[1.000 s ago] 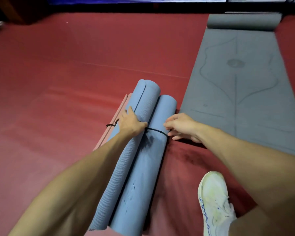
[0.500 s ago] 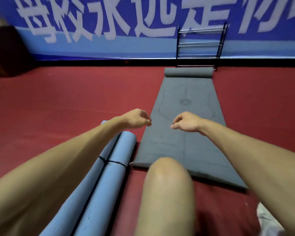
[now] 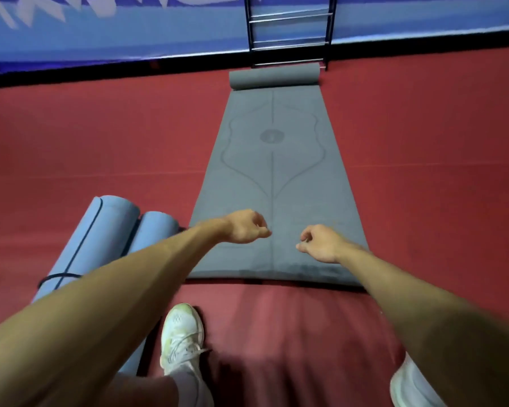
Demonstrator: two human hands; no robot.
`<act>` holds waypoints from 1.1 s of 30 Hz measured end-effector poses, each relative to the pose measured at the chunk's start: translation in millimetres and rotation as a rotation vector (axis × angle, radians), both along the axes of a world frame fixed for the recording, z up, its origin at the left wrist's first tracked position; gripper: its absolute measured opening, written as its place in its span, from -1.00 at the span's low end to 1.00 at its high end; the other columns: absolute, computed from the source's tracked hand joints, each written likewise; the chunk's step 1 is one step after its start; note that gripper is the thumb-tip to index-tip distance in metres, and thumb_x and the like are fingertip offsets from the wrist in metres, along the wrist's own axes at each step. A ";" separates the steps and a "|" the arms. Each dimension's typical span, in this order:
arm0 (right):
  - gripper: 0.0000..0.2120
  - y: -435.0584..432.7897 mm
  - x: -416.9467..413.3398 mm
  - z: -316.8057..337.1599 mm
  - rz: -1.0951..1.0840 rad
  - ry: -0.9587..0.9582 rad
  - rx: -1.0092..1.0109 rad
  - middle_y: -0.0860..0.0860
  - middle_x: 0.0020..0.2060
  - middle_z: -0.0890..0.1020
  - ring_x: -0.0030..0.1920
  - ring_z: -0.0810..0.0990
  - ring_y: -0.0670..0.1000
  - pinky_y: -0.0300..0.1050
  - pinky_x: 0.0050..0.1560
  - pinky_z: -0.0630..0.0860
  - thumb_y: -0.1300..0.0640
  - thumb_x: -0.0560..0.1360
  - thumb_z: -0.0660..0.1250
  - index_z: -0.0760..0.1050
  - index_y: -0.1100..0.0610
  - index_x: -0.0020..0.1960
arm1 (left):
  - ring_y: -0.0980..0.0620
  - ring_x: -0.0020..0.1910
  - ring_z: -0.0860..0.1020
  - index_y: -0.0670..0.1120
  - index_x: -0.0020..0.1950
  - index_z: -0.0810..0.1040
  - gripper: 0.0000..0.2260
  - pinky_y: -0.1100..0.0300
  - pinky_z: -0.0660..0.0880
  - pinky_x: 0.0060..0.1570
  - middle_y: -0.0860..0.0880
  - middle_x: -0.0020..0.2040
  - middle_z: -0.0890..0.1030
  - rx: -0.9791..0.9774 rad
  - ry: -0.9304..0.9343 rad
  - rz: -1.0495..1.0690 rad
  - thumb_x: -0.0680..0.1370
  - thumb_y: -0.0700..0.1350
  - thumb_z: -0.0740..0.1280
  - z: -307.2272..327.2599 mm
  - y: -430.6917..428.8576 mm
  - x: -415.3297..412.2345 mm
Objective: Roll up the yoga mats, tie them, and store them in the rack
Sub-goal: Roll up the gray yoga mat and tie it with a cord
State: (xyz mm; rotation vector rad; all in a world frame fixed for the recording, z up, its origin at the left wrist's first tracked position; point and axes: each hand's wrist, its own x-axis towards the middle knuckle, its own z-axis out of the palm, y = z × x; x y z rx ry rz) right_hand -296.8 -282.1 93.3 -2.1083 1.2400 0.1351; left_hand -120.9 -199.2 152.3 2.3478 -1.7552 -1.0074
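We count two blue rolled mats (image 3: 100, 230) bound by one black cord (image 3: 58, 277), one grey mat (image 3: 274, 171) and one rack (image 3: 290, 30); our left hand (image 3: 244, 227) and right hand (image 3: 321, 243) hover loosely curled, empty.

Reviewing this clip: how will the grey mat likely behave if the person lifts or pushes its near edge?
The grey mat lies flat along the red floor, so it would probably drape floppily when lifted. Its far end is curled into a roll, so it likely rolls readily and may spring open if left untied. The near edge looks thick, suggesting some springiness.
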 end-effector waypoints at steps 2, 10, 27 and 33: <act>-0.63 -0.8 0.7 -31.8 0.063 0.071 -0.004 0.11 0.22 0.59 0.24 0.52 0.11 -0.09 0.26 0.43 -0.02 0.53 0.34 0.51 0.13 0.26 | -0.04 0.16 0.54 -0.10 0.16 0.58 -0.77 0.23 0.41 0.10 -0.07 0.16 0.61 0.068 -0.017 -0.031 0.58 -0.05 0.27 -38.7 0.8 9.9; -0.72 7.9 11.2 -140.4 0.299 0.099 -0.055 0.01 0.18 0.53 0.27 0.46 0.04 -0.11 0.24 0.38 -0.01 0.54 0.32 0.48 0.02 0.23 | -0.12 0.23 0.46 -0.08 0.27 0.51 -0.64 0.11 0.38 0.17 -0.14 0.22 0.49 0.186 -0.116 -0.042 0.53 0.04 0.35 -173.8 24.1 44.5; -0.77 15.2 -76.3 -165.1 0.207 0.303 -0.026 0.00 0.08 0.63 0.18 0.53 0.06 -0.16 0.18 0.38 0.20 0.49 0.25 0.56 -0.01 0.08 | -0.01 0.00 0.55 -0.04 -0.07 0.59 -0.92 0.16 0.41 -0.07 0.00 -0.04 0.60 -0.113 0.148 0.074 0.55 -0.05 0.34 -233.3 54.2 -45.6; -0.77 18.0 -75.9 -177.2 0.120 0.223 -0.009 0.04 0.00 0.64 0.10 0.58 0.09 -0.13 0.11 0.45 0.27 0.44 0.30 0.59 0.03 0.02 | 0.00 -0.01 0.58 0.05 -0.08 0.61 -0.90 0.15 0.46 -0.07 0.05 -0.12 0.62 -0.007 0.183 0.172 0.57 -0.01 0.31 -242.4 48.6 -43.4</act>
